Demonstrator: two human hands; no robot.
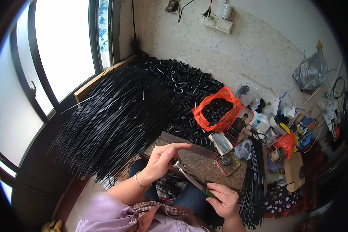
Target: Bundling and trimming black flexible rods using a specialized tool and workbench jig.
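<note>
1. Gripping green-handled pliers (190,178), the right hand (222,198) has its fingers clamped on the handles; the tool slants up and left toward the other hand, above the lap at the near edge of the speckled table (193,160).
2. The left hand (161,159) is at the pliers' head, index finger stretched out to the right, thumb bent beside it; whether its fingers pinch anything, I cannot tell.
3. A dark flat strip (189,146) lies across the table just beyond the left hand.
4. Farther back, short black pieces (181,79) form a heap, with long thin black rods (112,112) spread to its left.
5. An open red bag (199,115) holds dark pieces; a phone (241,121) stands tilted beside it.
</note>
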